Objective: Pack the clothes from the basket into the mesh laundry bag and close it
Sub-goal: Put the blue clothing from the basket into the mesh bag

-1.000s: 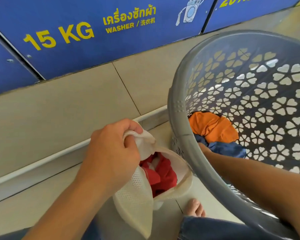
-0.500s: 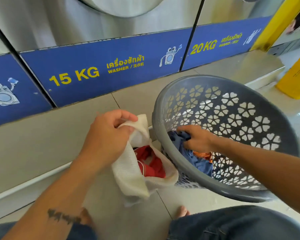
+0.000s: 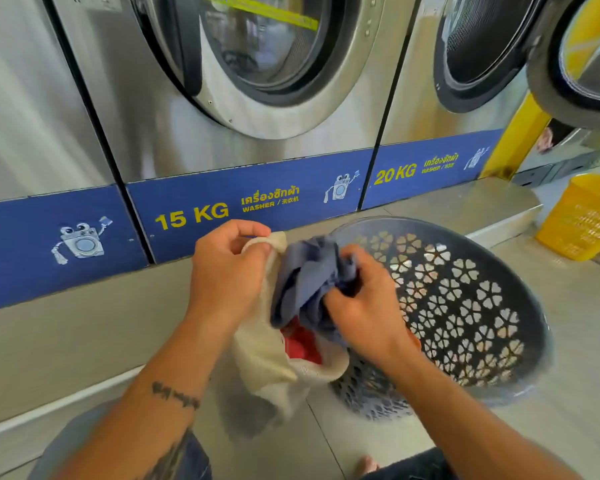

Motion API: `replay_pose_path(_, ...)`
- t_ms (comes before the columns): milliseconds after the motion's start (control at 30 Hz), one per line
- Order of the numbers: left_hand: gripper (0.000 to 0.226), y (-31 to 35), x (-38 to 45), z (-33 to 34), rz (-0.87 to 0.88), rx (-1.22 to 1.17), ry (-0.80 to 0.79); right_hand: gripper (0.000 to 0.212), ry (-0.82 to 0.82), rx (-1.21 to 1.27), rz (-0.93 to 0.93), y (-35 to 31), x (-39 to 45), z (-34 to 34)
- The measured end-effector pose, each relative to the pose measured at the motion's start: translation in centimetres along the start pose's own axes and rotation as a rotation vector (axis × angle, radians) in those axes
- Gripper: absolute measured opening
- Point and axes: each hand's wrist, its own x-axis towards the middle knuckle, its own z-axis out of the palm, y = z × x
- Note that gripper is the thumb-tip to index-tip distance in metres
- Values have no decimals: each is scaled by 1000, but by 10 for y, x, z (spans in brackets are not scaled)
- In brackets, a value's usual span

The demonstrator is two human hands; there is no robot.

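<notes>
My left hand (image 3: 224, 278) pinches the rim of the white mesh laundry bag (image 3: 260, 355) and holds its mouth open above the floor. My right hand (image 3: 364, 306) grips a bunched blue garment (image 3: 305, 278) at the bag's opening. A red garment (image 3: 300, 344) lies inside the bag below the blue one. The grey plastic basket (image 3: 465, 299) with flower-shaped holes stands tilted just right of the bag. My right forearm hides the basket's bottom.
Steel washing machines (image 3: 257, 81) with blue 15 KG and 20 KG labels stand on a raised tiled step (image 3: 84, 327) straight ahead. A yellow bin (image 3: 582, 216) is at the far right. My knees and a bare foot (image 3: 369, 464) are at the bottom edge.
My right hand has lifted the blue garment out of the basket and carried it left to the bag's mouth. My view has tilted up and back; the left hand kept its hold.
</notes>
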Motion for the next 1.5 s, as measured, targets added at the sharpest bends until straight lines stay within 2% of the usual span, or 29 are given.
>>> replay_pose_path(67, 18, 1, -4, 1, -13, -40, 0, 17, -103, -194, -61, 15, -19, 24)
replay_pose_path(133, 19, 1, -6, -2, -21, -41, -12, 14, -364, -427, -115, 28, -26, 35)
replay_pose_path(200, 22, -2, -8, -4, -41, -20, -28, 36, -690, -672, -106, 36, -25, 34)
replay_pose_path(233, 24, -4, -9, -4, -50, 0, -53, 47, -799, -745, -76, 39, -23, 32)
replay_pose_path(300, 26, -7, -12, -3, -50, 53, -117, 66, -878, -766, 19, 35, -20, 27)
replay_pose_path(333, 26, -9, -13, -3, -45, 77, -134, 70, -872, -714, 76, 31, -19, 25)
replay_pose_path(400, 24, -11, -10, -4, -39, 116, -127, 61, -769, -574, 113, 22, -13, 14)
replay_pose_path(467, 22, -13, -5, -8, -43, 140, -102, 47, -496, -537, 22, 20, 3, -6)
replay_pose_path(533, 20, -15, -2, -7, -37, 142, -92, 49, -309, -598, -7, 27, 23, -35)
replay_pose_path(600, 21, -14, -3, -3, -18, 148, -91, 72, -394, -576, 180, 43, 36, -57)
replay_pose_path(667, 21, -14, -4, 2, 0, 161, -81, 92, -569, -212, 552, 59, 36, -58)
replay_pose_path(700, 22, -14, -4, 3, 3, 162, -72, 93, -606, -51, 683, 65, 34, -54)
replay_pose_path(733, 22, -14, -3, 5, 4, 161, -64, 89, -609, 49, 733, 73, 33, -49)
replay_pose_path(833, 23, -15, -1, 8, -1, 153, -44, 58, -509, 28, 666, 82, 35, -38)
replay_pose_path(1000, 24, -18, -2, 11, -44, 160, -54, 21, -427, -314, 440, 71, 36, -35)
replay_pose_path(1100, 25, -19, -2, 9, -63, 159, -57, 16, -278, -487, 208, 51, 30, -26)
replay_pose_path(1200, 23, -15, -4, 10, -69, 110, -43, 23, -144, -406, 48, 19, 15, -11)
replay_pose_path(1233, 23, -12, -5, 10, -59, 70, -42, 26, -172, -361, 21, 11, 8, -5)
replay_pose_path(1300, 22, -7, -7, 10, -23, -16, -49, 26, -343, -342, -37, 4, -6, 11)
replay_pose_path(1367, 23, -5, -6, 9, 13, -65, -63, 12, -536, -456, -135, 10, -12, 26)
replay_pose_path(1400, 24, -5, -5, 8, 22, -55, -67, 12, -606, -518, -161, 13, -12, 30)
replay_pose_path(1467, 24, -9, -4, 5, 16, -13, -61, 25, -705, -512, -109, 18, -7, 27)
replay_pose_path(1500, 24, -11, -2, 5, 2, -5, -48, 35, -695, -472, -64, 20, -3, 21)
